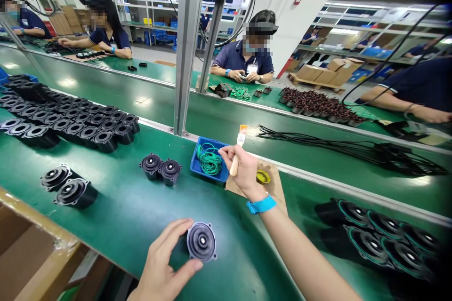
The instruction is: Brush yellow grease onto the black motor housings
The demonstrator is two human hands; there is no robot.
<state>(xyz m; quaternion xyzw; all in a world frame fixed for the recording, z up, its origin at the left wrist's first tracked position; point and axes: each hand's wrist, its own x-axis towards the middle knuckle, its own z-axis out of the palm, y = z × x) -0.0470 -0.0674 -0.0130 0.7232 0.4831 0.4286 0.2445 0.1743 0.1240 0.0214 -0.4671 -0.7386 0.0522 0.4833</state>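
Observation:
My left hand (159, 256) curves its thumb and fingers around the sides of a round black housing (201, 241) with concentric rings and a small white centre, standing on the green bench. In my right hand (245, 169) is a small brush (241, 138) with a wooden handle and orange bristle end pointing up and away. The thumb and forefinger of that hand come together at the edge of a blue bin (195, 168) of thin green rings (211, 163). One ring reaches towards these fingertips; whether they pinch it is unclear. Beside the bin, a yellow dish (263, 177) rests on cardboard (277, 187).
Two similar housings (161, 167) stand ahead, two more (68, 187) at left. Rows of black housings (81, 117) fill the far left; several with green rings (383, 240) stand right. A metal post (182, 56) rises ahead. Black cables (318, 142) lie beyond; co-workers (243, 59) sit opposite.

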